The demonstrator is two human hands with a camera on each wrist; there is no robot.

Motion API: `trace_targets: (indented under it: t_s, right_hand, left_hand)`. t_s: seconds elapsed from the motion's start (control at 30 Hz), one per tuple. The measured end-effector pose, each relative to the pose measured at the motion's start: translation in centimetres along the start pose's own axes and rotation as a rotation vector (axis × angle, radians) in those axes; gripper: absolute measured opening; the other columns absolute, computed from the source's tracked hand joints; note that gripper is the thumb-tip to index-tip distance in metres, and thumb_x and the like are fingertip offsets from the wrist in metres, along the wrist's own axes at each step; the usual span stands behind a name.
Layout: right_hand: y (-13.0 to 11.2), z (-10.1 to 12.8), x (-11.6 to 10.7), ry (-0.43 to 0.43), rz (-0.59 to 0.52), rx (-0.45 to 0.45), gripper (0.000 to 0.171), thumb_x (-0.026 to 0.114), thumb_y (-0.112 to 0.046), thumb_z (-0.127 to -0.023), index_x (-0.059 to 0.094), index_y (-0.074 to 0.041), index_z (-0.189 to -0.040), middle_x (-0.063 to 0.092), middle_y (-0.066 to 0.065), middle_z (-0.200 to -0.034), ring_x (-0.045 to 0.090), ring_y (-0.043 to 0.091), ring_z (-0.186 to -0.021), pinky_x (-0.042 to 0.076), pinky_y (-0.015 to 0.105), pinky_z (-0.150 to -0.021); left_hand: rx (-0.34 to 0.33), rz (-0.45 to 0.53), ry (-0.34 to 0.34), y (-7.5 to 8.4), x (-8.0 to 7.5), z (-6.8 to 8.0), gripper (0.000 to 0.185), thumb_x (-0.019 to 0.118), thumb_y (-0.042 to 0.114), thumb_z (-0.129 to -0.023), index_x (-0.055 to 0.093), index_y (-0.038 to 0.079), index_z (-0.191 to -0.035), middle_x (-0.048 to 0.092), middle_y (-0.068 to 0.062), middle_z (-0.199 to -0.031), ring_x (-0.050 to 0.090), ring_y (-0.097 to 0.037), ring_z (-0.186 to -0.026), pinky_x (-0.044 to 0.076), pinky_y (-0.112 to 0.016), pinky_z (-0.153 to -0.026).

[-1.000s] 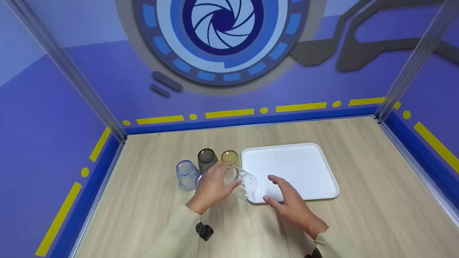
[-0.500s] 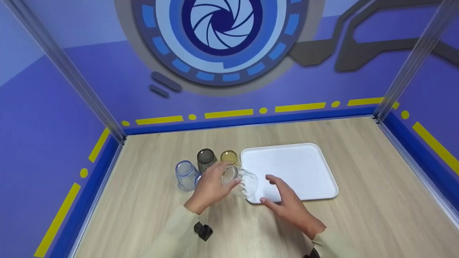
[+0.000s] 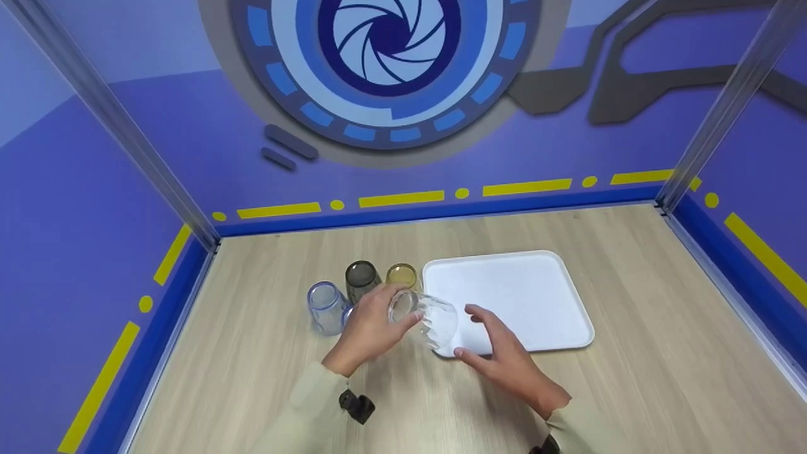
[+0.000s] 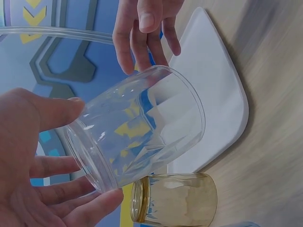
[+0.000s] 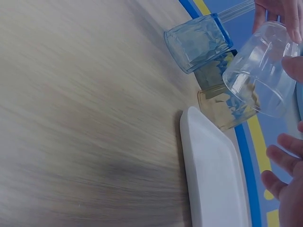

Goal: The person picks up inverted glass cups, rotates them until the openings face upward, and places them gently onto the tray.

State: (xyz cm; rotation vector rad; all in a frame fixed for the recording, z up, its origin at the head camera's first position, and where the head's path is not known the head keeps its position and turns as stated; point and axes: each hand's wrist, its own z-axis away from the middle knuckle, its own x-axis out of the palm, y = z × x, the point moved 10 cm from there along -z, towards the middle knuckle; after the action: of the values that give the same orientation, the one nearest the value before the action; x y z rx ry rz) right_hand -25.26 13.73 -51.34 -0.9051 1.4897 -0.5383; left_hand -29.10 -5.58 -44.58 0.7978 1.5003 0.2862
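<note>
Left hand (image 3: 369,328): grip curled round the base end of the clear glass (image 3: 423,318), held tipped on its side above the counter (image 3: 252,391), mouth toward the right hand (image 3: 504,359). Since a second ago the glass has tilted slightly further and edged toward the white tray (image 3: 536,296). Right hand has closed in just beside the glass, fingers spread, holding nothing. Amber glass (image 3: 402,275), grey glass (image 3: 362,277) and blue glass (image 3: 325,306) stand behind the left grip, unmoved.
</note>
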Motion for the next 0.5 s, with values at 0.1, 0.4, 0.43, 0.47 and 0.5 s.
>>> trace_targets:
  t_s: [0.1,0.4,0.43,0.47,0.5]
  right_hand:
    - [0.0,-0.03,0.02,-0.005,-0.013,0.003,0.074,0.077,-0.032,-0.081,0.042,-0.016,-0.144,0.049,0.0,-0.144,0.049,0.022,-0.13,0.039,0.049,-0.109]
    - [-0.06,-0.02,0.13,-0.004,-0.031,-0.019,0.079,0.076,-0.043,-0.08,0.04,-0.015,-0.145,0.048,-0.001,-0.145,0.05,0.023,-0.13,0.041,0.051,-0.107]
    - [-0.09,-0.02,0.15,-0.004,-0.035,-0.02,0.079,0.076,-0.044,-0.08,0.04,-0.015,-0.145,0.048,0.0,-0.145,0.05,0.023,-0.13,0.041,0.051,-0.107]
    - [-0.1,-0.01,0.16,-0.003,-0.038,-0.021,0.08,0.076,-0.044,-0.08,0.04,-0.016,-0.145,0.048,0.0,-0.145,0.05,0.023,-0.13,0.041,0.052,-0.107]
    - [-0.12,-0.01,0.16,-0.001,-0.04,-0.023,0.08,0.076,-0.044,-0.08,0.04,-0.016,-0.145,0.048,-0.001,-0.145,0.05,0.023,-0.13,0.042,0.052,-0.107]
  left_hand:
    - [-0.012,0.019,-0.005,-0.1,-0.01,0.01,0.053,0.068,0.044,-0.087,0.057,0.015,-0.13,0.06,-0.005,-0.128,0.057,-0.024,-0.121,0.047,-0.046,-0.102]
    - [-0.03,0.059,-0.027,-0.38,0.14,0.02,0.052,0.068,0.043,-0.087,0.056,0.015,-0.13,0.06,-0.004,-0.128,0.057,-0.024,-0.121,0.047,-0.046,-0.102]
    - [-0.024,0.063,-0.024,-0.37,0.12,0.0,0.052,0.067,0.043,-0.088,0.057,0.015,-0.13,0.06,-0.005,-0.128,0.057,-0.024,-0.12,0.047,-0.046,-0.102]
    - [-0.018,0.067,-0.022,-0.36,0.1,0.0,0.051,0.067,0.043,-0.088,0.057,0.015,-0.129,0.06,-0.005,-0.127,0.057,-0.024,-0.12,0.048,-0.046,-0.101]
    - [-0.014,0.071,-0.02,-0.37,0.08,-0.01,0.051,0.067,0.044,-0.087,0.057,0.016,-0.129,0.06,-0.005,-0.127,0.057,-0.024,-0.12,0.048,-0.046,-0.101]
